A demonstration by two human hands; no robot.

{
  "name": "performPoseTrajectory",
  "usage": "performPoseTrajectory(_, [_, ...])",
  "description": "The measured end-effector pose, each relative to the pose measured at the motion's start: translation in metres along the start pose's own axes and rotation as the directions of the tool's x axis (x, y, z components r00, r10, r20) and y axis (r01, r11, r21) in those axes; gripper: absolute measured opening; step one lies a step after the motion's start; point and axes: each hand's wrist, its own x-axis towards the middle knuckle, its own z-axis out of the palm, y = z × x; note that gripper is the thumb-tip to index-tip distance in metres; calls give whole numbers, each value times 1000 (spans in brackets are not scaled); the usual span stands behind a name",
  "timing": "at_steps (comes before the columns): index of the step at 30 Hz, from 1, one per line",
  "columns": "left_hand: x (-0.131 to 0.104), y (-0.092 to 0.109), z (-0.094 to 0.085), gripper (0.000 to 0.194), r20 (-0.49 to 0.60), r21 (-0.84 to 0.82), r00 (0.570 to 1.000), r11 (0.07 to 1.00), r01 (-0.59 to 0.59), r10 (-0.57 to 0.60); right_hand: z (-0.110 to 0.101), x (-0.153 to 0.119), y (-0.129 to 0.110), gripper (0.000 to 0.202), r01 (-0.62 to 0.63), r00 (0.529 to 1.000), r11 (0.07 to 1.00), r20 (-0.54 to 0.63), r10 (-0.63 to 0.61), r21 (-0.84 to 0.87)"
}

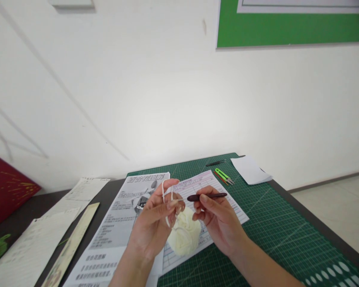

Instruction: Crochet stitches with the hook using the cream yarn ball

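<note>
While the left hand (160,215) pinches white yarn (163,189) looped over its fingers near the frame's lower centre, the right hand (217,215) grips the dark hook (206,197) between thumb and fingers, just right of it. The pale ball (185,235) sits below, on lined paper (175,259).

There are two hands (158,217) (217,215), one held hook (208,197), one yarn ball (185,235) and one pair of snips (223,176).
</note>
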Motion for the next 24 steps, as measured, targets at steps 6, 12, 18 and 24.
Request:
performPoseTrajectory(6, [-4, -2, -2, 44, 153, -70, 985, 996, -63, 73, 1, -3, 1, 9, -126, 991, 983, 62, 119, 134])
performPoseTrajectory(12, [-5, -3, -4, 49, 288, -109, 954, 993, -49, 79, 5, -5, 2, 11, -189, 978, 965, 119, 169, 183])
performPoseTrajectory(18, [-6, -4, 1, 51, 279, -100, 958, 994, -33, 60, 7, -6, -2, 12, -131, 988, 982, 105, 117, 139])
performPoseTrajectory(24, [-6, -4, 7, 49, 226, -74, 974, 997, -13, 30, 9, -5, -8, 14, -47, 994, 998, 103, 42, 44])
